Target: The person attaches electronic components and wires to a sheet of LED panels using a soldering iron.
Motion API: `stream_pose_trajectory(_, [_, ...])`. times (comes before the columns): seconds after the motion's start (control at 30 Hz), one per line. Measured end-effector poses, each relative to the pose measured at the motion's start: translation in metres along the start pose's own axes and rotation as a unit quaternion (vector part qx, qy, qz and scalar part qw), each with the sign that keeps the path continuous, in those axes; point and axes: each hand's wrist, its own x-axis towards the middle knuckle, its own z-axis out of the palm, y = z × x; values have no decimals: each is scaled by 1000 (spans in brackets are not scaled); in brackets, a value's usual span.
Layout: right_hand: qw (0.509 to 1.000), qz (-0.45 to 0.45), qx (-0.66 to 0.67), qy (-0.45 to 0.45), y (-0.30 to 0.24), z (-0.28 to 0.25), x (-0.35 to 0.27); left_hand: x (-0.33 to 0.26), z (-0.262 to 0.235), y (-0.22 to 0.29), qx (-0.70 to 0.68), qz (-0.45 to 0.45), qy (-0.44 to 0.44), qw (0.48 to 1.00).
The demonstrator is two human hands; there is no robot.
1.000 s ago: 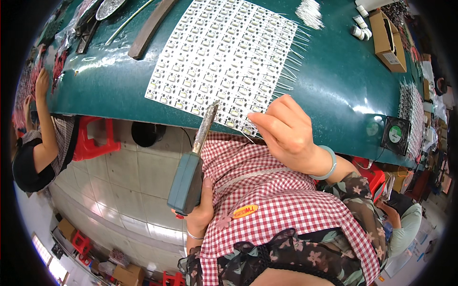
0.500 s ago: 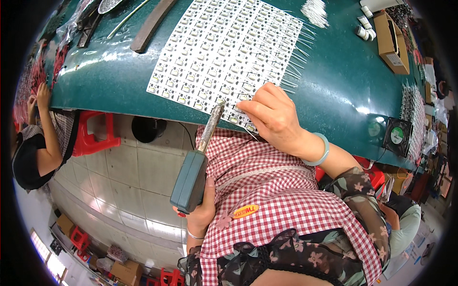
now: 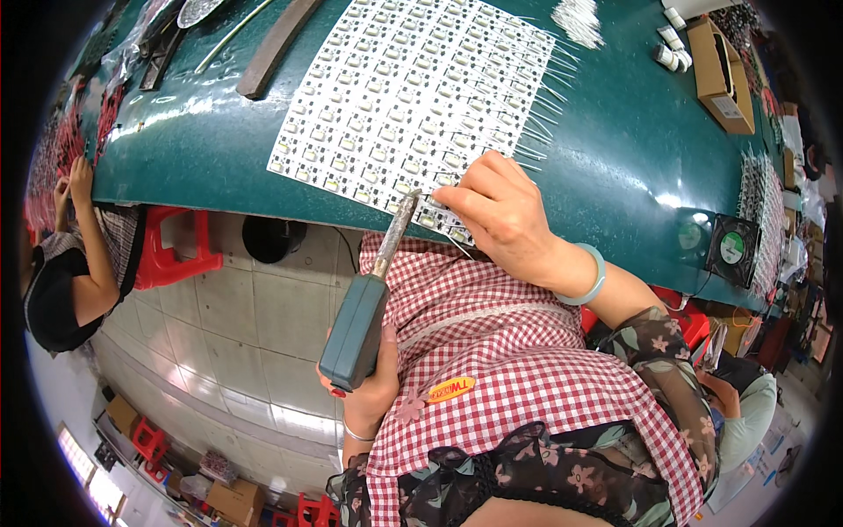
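Lying at the green table's (image 3: 615, 167) near edge, the white component panel (image 3: 413, 97) meets the soldering iron (image 3: 364, 303), gripped tight in the left hand (image 3: 369, 386), shaft slanting up-right toward the corner which the right hand (image 3: 500, 211) pins with pinched fingers.

Head cam, fisheye, looks down, close over bench (image 3: 219, 158).
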Motion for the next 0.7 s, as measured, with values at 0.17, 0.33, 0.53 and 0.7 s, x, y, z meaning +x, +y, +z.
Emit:
stream_pose_trajectory(0.17, [1000,-1,-7,-2,0,1,-1,0,-1,2,37,4,-3,999])
stream_pose_trajectory(0.33, [1000,-3,-13,-2,0,2,0,-8,3,-3,-56,-18,37,998])
stream_pose_trajectory(0.53, [1000,-4,-20,-5,0,0,-2,-4,-2,0,-40,25,15,999])
stream_pose_trajectory(0.7, [1000,-10,-25,-11,-1,-4,-2,-4,-1,-1,-50,12,11,999])
